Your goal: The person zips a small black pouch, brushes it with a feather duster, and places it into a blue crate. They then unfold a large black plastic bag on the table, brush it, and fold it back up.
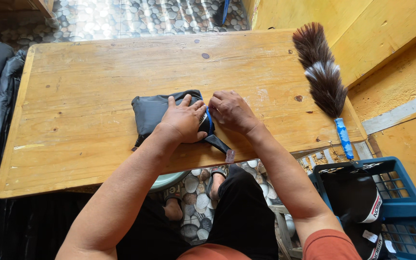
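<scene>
On the wooden table [97,96], left hand [185,119] presses flat — fingers spread — on a folded black pouch [155,110]; right hand [231,111], fingers curled, pinches its blue-trimmed edge.

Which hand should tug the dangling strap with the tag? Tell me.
Probably the right hand: it sits at the blue edge of the dark folded bag, just above the strap. The left hand lies flat, pinning the bag.
</scene>
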